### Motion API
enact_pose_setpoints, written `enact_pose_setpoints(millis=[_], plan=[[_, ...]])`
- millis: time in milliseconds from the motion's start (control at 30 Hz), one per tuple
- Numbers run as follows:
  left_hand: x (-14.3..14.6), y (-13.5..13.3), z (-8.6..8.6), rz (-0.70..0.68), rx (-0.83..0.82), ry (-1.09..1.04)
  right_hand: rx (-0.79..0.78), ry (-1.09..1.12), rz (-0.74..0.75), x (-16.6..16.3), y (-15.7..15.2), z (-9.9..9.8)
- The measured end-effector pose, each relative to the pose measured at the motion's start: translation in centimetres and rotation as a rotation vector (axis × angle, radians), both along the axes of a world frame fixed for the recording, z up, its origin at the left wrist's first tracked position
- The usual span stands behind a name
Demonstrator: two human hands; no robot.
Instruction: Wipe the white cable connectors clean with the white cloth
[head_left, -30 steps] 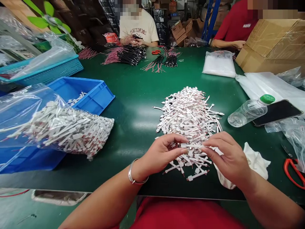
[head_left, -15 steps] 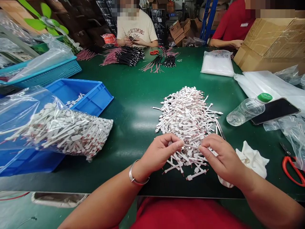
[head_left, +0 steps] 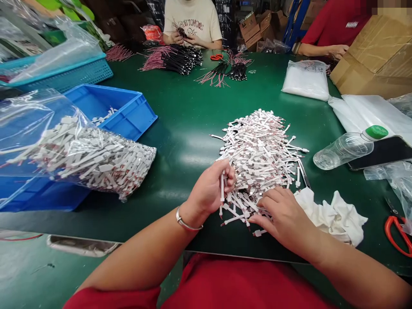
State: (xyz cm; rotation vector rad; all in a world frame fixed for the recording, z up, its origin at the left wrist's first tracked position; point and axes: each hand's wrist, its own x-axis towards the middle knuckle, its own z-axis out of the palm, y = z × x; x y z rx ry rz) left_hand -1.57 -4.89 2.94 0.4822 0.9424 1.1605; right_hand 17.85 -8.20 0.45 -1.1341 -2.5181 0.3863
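Short white cables with flat connectors and reddish wire ends lie in a loose pile [head_left: 260, 150] on the green table. My left hand [head_left: 210, 186], at the pile's near left edge, is closed around a short white cable [head_left: 222, 187] that stands upright against the fingers. Over the near right part of the pile, my right hand [head_left: 283, 219] reaches down with thumb and fingers apart, touching the loose cables. Its fingertips are partly hidden among them, and I see nothing held there.
On the left, a clear bag [head_left: 106, 159] of similar cables lies across blue bins [head_left: 141, 113]. To the right are a bottle [head_left: 346, 150], a phone [head_left: 386, 152], a white cloth [head_left: 341, 216] and red-handled scissors [head_left: 397, 236]. Two people sit across the table near black cable bundles [head_left: 183, 59].
My hands have moved apart from a cable stretched between them. The left has curled around a cable; the right has lowered onto the pile. The view has tilted down.
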Motion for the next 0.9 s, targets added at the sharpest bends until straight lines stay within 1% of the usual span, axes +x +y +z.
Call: enact_pose_setpoints(millis=[67, 167, 267, 367, 433, 533, 600, 667, 733, 800, 833, 900], plan=[[-0.2, 0.2, 0.2, 0.023, -0.045, -0.04, 0.044, -0.075, -0.013, -0.3, -0.1, -0.3], [-0.2, 0.1, 0.2, 0.001, -0.066, -0.023, 0.09, -0.088, -0.027, -0.6, -0.1, -0.6], [-0.2, -0.2, 0.2, -0.028, -0.023, 0.023, 0.091, -0.075, -0.028, -0.6, -0.1, -0.8], [-0.3, -0.4, 0.2, -0.026, 0.033, 0.089, 0.096, -0.06, -0.033, -0.4, 0.0, -0.6], [-0.3, -0.5, 0.2, -0.016, 0.068, 0.144, 0.127, -0.022, -0.039, -0.1, 0.2, -0.2], [-0.5, -0.6, 0.3, -0.024, 0.135, 0.238, 0.218, 0.115, -0.036, 0.6, 0.5, 0.7], [-0.7, -0.7, 0.4, -0.084, 0.203, 0.33, 0.275, 0.215, -0.029, 1.1, 0.6, 1.3], [-0.9, -1.0, 0.6, -0.207, 0.292, 0.409, 0.319, 0.279, -0.023, 1.6, 0.6, 1.9], [-1.0, -1.4, 0.9, -0.35, 0.374, 0.432, 0.353, 0.312, -0.013, 1.9, 0.5, 2.4], [-1.0, -1.6, 1.0, -0.453, 0.43, 0.455, 0.376, 0.334, -0.003, 2.0, 0.4, 2.7], [-0.9, -1.7, 1.0, -0.475, 0.453, 0.493, 0.382, 0.344, 0.002, 1.9, 0.4, 2.7], [-0.8, -1.8, 1.0, -0.47, 0.493, 0.601, 0.384, 0.369, 0.006, 1.9, 0.4, 2.7]])
